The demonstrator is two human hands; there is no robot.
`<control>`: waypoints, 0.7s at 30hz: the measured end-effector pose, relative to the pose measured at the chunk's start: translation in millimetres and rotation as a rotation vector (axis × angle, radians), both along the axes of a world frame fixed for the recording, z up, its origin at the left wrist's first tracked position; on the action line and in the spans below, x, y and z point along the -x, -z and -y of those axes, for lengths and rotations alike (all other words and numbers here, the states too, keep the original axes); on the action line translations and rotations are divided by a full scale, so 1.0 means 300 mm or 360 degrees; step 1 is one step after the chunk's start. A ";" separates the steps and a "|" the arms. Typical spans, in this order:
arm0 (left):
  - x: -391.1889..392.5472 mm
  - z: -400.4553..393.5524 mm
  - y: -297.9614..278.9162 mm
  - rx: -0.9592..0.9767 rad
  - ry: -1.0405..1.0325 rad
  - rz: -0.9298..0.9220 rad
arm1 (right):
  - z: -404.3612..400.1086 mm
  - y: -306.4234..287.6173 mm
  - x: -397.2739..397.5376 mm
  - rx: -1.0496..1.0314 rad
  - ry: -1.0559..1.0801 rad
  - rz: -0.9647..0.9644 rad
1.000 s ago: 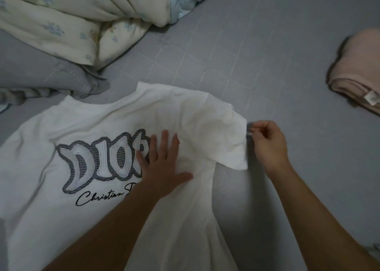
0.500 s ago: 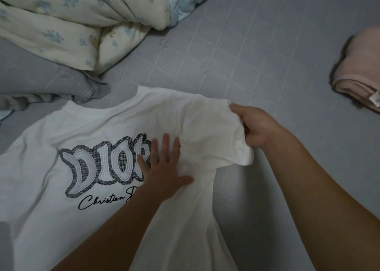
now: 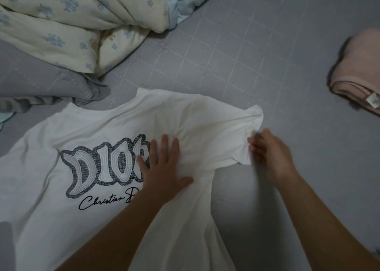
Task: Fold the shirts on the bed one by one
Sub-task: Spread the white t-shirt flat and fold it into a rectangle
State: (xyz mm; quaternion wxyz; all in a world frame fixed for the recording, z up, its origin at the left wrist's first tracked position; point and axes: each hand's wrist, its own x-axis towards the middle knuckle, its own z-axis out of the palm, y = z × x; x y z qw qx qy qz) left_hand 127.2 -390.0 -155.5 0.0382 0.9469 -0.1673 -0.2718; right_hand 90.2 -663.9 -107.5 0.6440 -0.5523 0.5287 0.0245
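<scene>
A grey bed (image 3: 236, 51) fills nearly the whole view, its cover stitched with a faint grid of dotted white lines that run off toward the far right. The light is dim and flat, and nothing of the room beyond the bed shows.

A white shirt (image 3: 67, 225) lies spread flat on the near left of the bed, print side up, with large grey and white block letters and a line of dark script beneath them. Its sleeve (image 3: 222, 131) stretches out to the right, creased and slightly bunched at the cuff.

The left hand (image 3: 164, 172) rests flat on the shirt just right of the print, fingers straight and together, thumb spread out to the right, covering the end of the lettering. The right hand (image 3: 271, 153) is at the cuff of the sleeve with fingers curled onto the fabric edge; it is blurred, so the exact pinch is hard to read, but it appears to grip the cuff.

At the far left a cream quilt (image 3: 72, 24) with small blue flowers lies heaped, with pale blue fabric (image 3: 189, 3) at its right end. Beneath it, at the left, sits a rumpled grey pillow (image 3: 41, 86). At the right edge, well apart from the shirt, lies a folded pink garment (image 3: 362, 69) with a small white tag.
</scene>
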 end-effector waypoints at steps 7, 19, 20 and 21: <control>0.071 0.026 -0.006 0.0175 0.0125 0.0044 | -0.087 0.018 0.115 0.0205 -0.0430 -0.0212; 0.353 -0.118 -0.029 0.0044 -0.0184 -0.0140 | -0.102 0.050 0.189 0.0622 -0.0025 -0.0145; 0.360 -0.152 -0.036 0.0084 -0.0151 -0.0141 | -0.119 0.065 0.204 0.0498 0.0066 -0.0195; 0.357 -0.188 -0.044 0.0149 -0.0135 -0.0128 | -0.135 0.071 0.218 0.0351 0.0187 -0.0176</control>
